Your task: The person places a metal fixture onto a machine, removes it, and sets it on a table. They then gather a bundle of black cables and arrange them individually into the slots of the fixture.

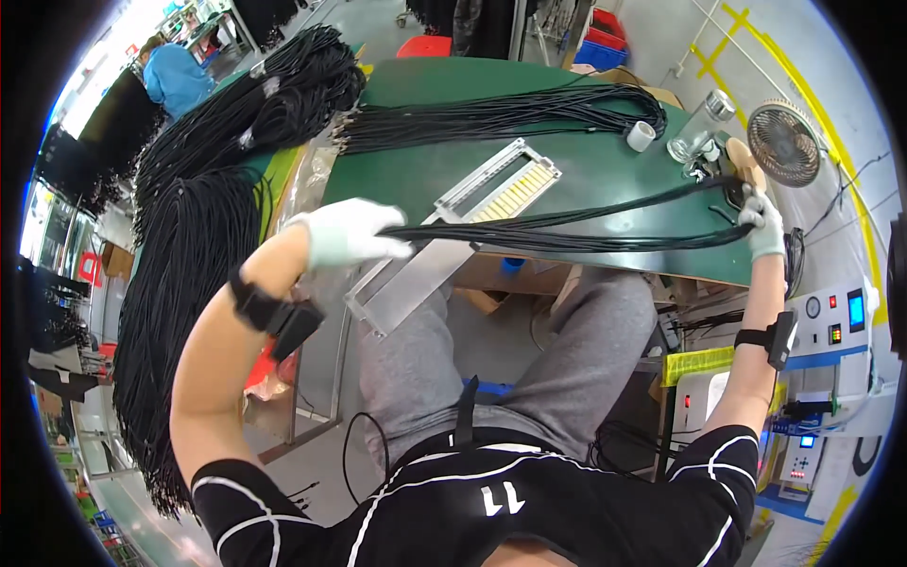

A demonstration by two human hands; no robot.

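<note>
A bundle of thin black cables (567,234) stretches between my two white-gloved hands, above the front of the green table. My left hand (351,232) is closed at the bundle's left end; its upper fingers are slightly blurred. My right hand (761,225) grips the looped right end near the table's right edge. Beneath the cables lies a long metal frame fixture (487,180) with a row of yellow strips (518,193). Its near part, a pale flat plate (420,283), juts past the table edge over my lap.
More black cables (510,118) lie across the green table (416,85). Large cable heaps (189,255) hang at the left. A white roll (641,136), glass bottle (701,126) and fan (784,144) stand at the back right. Boxed equipment (817,326) is at the right; another person (177,77) is far left.
</note>
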